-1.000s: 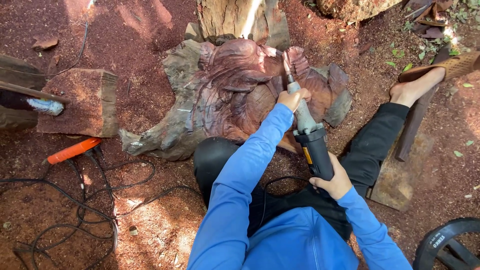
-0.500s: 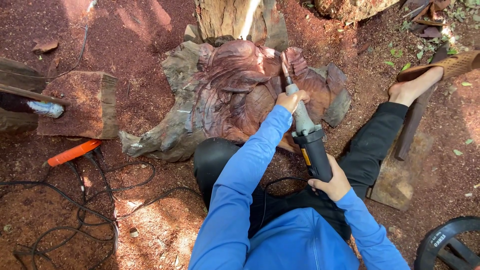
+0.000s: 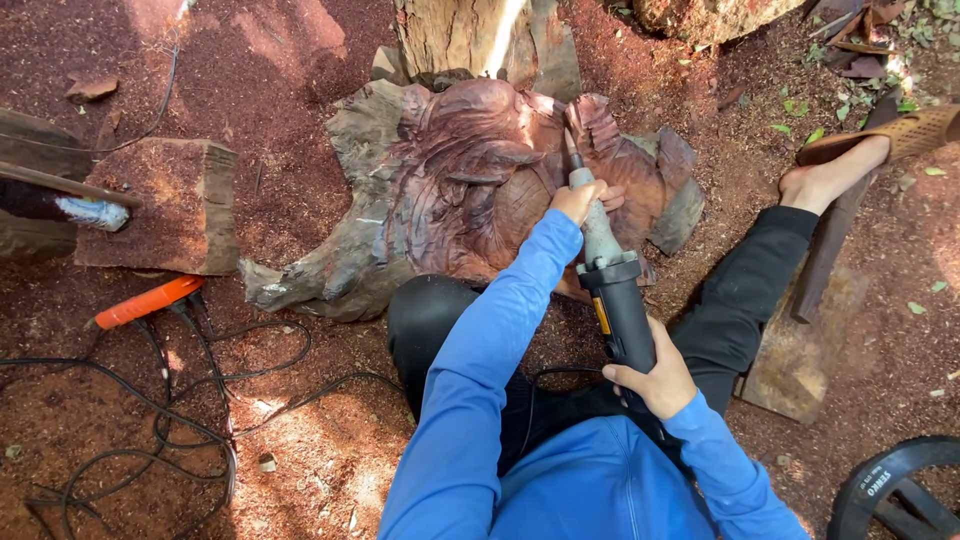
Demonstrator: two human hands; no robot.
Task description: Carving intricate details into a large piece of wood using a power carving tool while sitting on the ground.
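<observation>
A long power carving tool with a black body, grey metal neck and thin bit (image 3: 608,275) lies across the person's lap, slanting up and away from them. Its bit touches the upper right part of a large reddish-brown carved wood slab with deep flowing relief (image 3: 470,190), which lies flat on the red, sawdust-covered ground (image 3: 300,60) between the person's spread legs.

The left hand (image 3: 580,200) wraps the grey neck just behind the bit, fingers curled tightly around it. The right hand (image 3: 655,380) grips the rear end of the black body, fingers closed around it with the thumb on top. Both arms wear bright blue sleeves; the legs are in black trousers.

The right foot (image 3: 830,180) rests in a tan sandal (image 3: 900,135) beside a dark wooden stick (image 3: 835,240), near a flat wood piece (image 3: 795,350).

Behind the slab stands a pale tree stump (image 3: 470,35). To the left lies a rough rectangular wood block (image 3: 160,205), with an orange-handled tool (image 3: 145,302) just below it. Black cables (image 3: 180,400) loop over the ground at the lower left. A black round object (image 3: 890,490) shows at the lower right corner.
</observation>
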